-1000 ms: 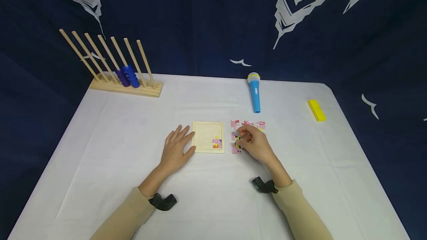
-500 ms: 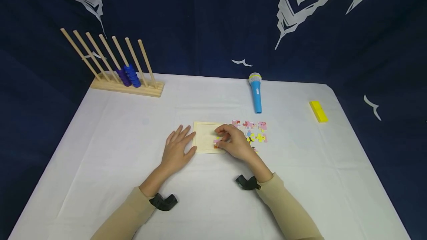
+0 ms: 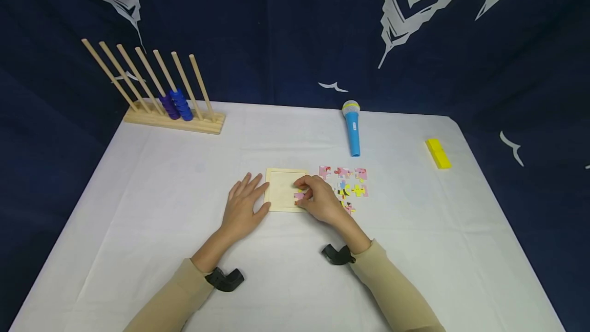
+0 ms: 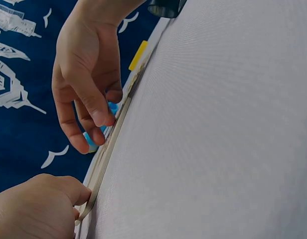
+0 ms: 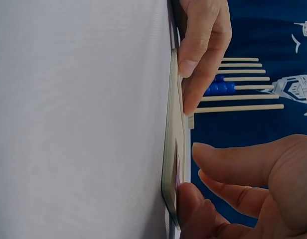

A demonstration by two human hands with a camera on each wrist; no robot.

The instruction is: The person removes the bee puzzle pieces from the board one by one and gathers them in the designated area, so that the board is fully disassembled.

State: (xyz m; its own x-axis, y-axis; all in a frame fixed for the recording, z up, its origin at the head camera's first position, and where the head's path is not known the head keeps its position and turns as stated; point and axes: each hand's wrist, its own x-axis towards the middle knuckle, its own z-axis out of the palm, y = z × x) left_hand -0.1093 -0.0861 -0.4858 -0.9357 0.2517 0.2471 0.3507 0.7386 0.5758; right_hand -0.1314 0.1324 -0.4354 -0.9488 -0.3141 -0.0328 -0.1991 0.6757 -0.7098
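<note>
My left hand (image 3: 244,208) lies with its fingers spread on the table, fingertips and thumb at the left edge of a square wooden puzzle tray (image 3: 281,191). In the tray's lower right sits a pink and yellow puzzle piece (image 3: 299,195), partly covered by my right hand (image 3: 321,200). The right thumb and forefinger are bent and stand apart over that corner. One right fingertip (image 5: 187,196) comes right down to the tray in the right wrist view; I cannot tell whether a piece is between the fingers. Several loose puzzle pieces (image 3: 361,173) lie in rows right of the tray, some hidden behind the hand.
A blue toy microphone (image 3: 353,132) lies behind the loose pieces. Toward the right edge is a yellow block (image 3: 438,153). At the back left stands a wooden peg rack (image 3: 203,125) with purple and blue beads. A dark patterned cloth (image 3: 295,29) hangs behind the white table.
My right hand has moved left from the loose pieces to the tray's right side, then shifted only slightly in the last half second. The left hand has stayed at the tray's edge.
</note>
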